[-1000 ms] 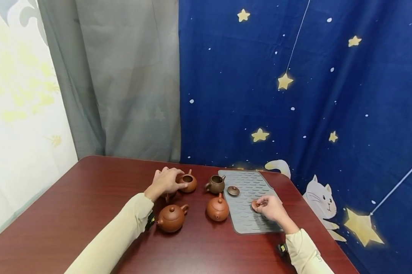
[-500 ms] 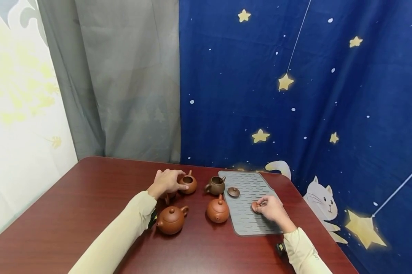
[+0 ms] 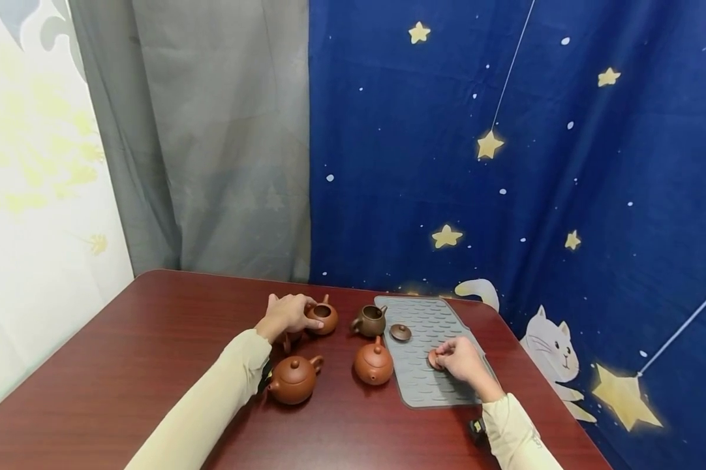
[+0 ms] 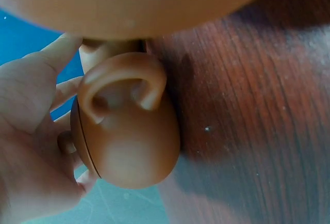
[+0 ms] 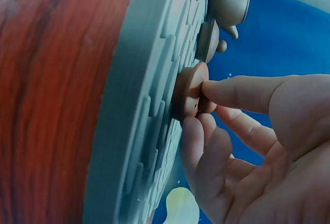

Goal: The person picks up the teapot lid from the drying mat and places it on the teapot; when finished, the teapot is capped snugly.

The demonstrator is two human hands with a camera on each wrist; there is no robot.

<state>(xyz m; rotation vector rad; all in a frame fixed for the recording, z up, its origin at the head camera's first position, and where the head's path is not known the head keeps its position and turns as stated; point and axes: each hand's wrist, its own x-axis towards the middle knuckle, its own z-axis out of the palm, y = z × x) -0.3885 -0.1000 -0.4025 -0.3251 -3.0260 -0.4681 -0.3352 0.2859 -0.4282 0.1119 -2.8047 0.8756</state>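
Observation:
My left hand (image 3: 290, 314) holds a small lidless orange-brown clay teapot (image 3: 327, 322), thumb on its near side and fingers at its left. Beneath that hand, mostly hidden in the head view, stands a lidded teapot; its body (image 4: 134, 152) and loop handle show in the left wrist view. On the grey ridged mat (image 3: 417, 385), my right hand (image 3: 462, 358) pinches the knob of a reddish clay lid (image 5: 193, 90) between thumb and fingers. The lid's underside is right at the mat's ridges in the right wrist view.
A lidless dark brown teapot (image 3: 369, 322) stands by the mat's left edge, a dark brown lid (image 3: 400, 333) on the mat beside it. Nearer stand two lidded teapots, one reddish (image 3: 373, 364) and one brown (image 3: 293, 382) close to the left forearm. Curtains hang behind the table (image 3: 171, 339).
My right hand has shifted slightly left with the lid over the mat. The left hand stays at the lidless teapot, nearly still; the other teapots have not moved.

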